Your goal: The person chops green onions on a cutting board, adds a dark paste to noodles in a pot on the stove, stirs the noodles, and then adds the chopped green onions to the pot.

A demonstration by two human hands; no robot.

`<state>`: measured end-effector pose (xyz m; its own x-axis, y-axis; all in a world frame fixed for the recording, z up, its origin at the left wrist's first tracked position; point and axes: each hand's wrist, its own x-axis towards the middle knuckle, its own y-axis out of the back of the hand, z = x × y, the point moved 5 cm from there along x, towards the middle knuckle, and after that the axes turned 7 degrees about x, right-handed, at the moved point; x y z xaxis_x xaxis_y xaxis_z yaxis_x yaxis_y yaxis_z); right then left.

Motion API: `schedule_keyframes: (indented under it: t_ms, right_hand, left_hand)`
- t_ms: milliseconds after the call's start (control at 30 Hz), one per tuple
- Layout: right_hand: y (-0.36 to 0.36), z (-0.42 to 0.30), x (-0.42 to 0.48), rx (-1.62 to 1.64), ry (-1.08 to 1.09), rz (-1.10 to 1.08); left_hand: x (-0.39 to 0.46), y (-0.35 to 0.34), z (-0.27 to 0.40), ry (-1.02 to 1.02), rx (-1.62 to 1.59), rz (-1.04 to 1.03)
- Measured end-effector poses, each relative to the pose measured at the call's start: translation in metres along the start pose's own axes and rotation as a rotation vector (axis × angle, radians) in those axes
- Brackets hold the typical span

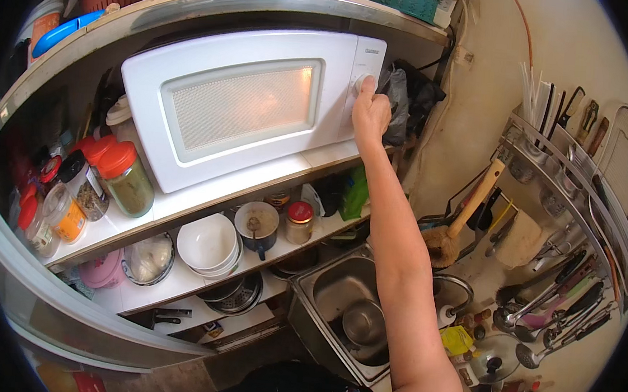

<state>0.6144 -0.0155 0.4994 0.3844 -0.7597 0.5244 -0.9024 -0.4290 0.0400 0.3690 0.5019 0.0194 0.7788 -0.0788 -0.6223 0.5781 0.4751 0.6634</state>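
With its thumb and curled fingers, my right hand (pixel 372 112) grips the upper round knob (pixel 359 83) on the control panel of a white microwave oven (pixel 237 46). The oven's door is closed. Warm light glows behind the mesh window (pixel 238 110), brightest at its upper right corner; what is inside is too blurred to tell. Beneath my fingers, the lower part of the control panel is partly hidden. My left hand is out of view. The oven stands on a white tiled shelf (pixel 289 165), tucked below a higher shelf.
Jars with red lids (pixel 124 176) crowd the shelf left of the oven. Below are stacked white bowls (pixel 207 243) and a mug holding a spoon (pixel 257 222). Under my arm is a steel sink (pixel 335 283) with a metal bowl (pixel 364 322). Ladles (pixel 533 355) and knives (pixel 572 106) line the right wall.
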Motion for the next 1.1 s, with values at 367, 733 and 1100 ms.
schedule_keyframes:
  t_ms: [367,733,1100]
  right_hand:
    - [0.009,0.011,0.000,0.033,0.114,0.058]
    - [-0.004,0.008,0.007,0.050,0.178,-0.027]
    - [-0.008,-0.007,0.007,-0.146,0.068,0.046]
  left_hand:
    - [0.004,0.002,0.007,-0.014,-0.074,-0.021]
    - [0.006,0.003,-0.001,0.005,-0.149,-0.038]
    - [0.010,0.006,-0.001,-0.002,-0.205,-0.047]
